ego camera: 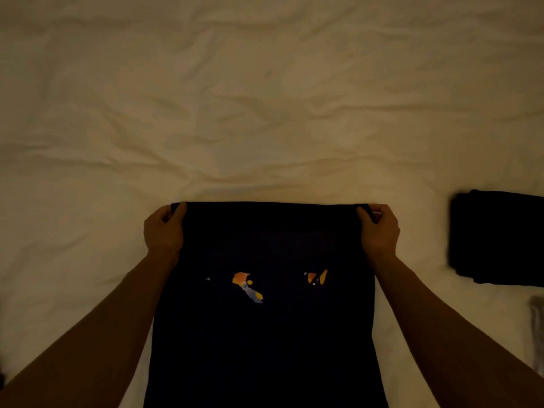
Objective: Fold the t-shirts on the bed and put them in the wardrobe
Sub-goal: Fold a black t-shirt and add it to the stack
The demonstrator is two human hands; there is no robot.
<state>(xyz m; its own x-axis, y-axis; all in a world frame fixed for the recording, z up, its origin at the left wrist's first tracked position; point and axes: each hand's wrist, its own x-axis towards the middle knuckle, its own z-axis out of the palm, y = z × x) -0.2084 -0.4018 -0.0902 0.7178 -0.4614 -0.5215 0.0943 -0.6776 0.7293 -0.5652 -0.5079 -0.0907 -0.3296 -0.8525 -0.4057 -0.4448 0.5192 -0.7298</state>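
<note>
Head view — steeply down, near bed (265, 98)

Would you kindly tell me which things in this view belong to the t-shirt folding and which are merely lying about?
Part of the job:
- dark t-shirt with orange print, gripped at its far corners by the left hand and right hand
- folded dark garment at the right, apparently already done
- bed sheet, the work surface

Lying about:
- grey item at the right edge, too cropped to identify

The dark folded pile (500, 237) and grey cloth (537, 334) are cut off at the right edge.
</note>
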